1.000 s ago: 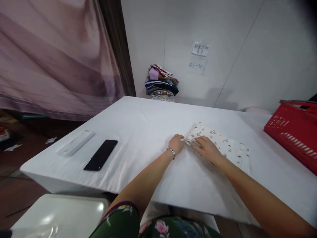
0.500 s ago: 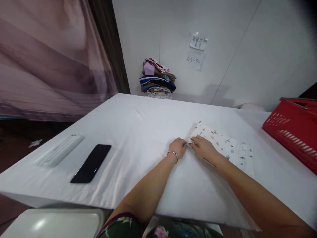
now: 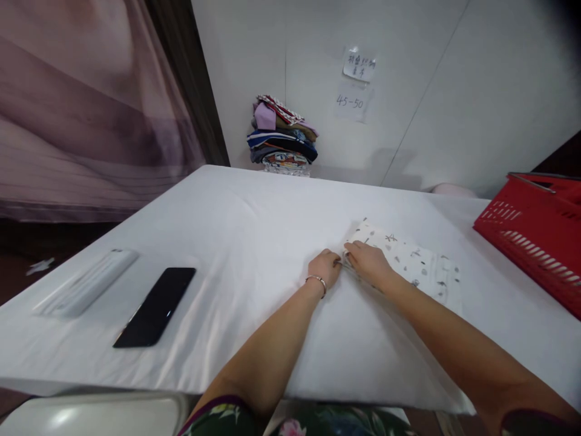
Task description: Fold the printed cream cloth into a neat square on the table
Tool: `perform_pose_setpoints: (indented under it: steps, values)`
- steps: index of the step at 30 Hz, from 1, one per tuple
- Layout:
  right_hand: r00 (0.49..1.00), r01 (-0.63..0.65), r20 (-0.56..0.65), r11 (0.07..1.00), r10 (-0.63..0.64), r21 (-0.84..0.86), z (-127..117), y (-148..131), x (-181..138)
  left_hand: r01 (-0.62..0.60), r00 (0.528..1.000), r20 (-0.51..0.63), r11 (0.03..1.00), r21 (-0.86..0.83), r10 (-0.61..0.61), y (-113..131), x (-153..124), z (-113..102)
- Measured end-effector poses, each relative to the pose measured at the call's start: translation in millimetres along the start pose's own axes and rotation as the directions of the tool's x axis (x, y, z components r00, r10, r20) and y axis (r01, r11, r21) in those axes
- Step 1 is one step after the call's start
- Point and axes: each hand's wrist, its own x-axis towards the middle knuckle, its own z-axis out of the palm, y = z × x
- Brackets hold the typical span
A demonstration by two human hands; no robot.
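Observation:
A folded white cloth with small grey and dark printed motifs (image 3: 411, 257) lies flat on the white-covered table, right of centre. At its near left corner, my left hand (image 3: 325, 267), with a bracelet at the wrist, pinches the edge of the fabric. My right hand (image 3: 368, 261) rests over the same corner, fingers curled onto the cloth beside the left. Its fingertips press the fabric, and part of the corner is hidden beneath them.
On the left of the table (image 3: 272, 212) lie a black phone (image 3: 157, 309) and a clear-wrapped white packet (image 3: 88, 284). A red basket (image 3: 535, 236) stands at the right. Folded clothes (image 3: 284, 136) are stacked by the wall, below paper notes (image 3: 356, 85). A pale stool (image 3: 100, 415) stands in front.
My right hand has shifted slightly left and its fingers have closed down over the cloth's corner, which looks flatter. The left hand keeps its pinch. The camera view has shifted slightly.

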Motion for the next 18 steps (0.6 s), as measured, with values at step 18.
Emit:
perform_pose_setpoints:
  steps: [18]
  values:
    - [0.985, -0.150, -0.073, 0.985, 0.156, 0.081, 18, -7, 7, 0.117, 0.988, -0.070, 0.968, -0.224, -0.136, 2, -1, -3]
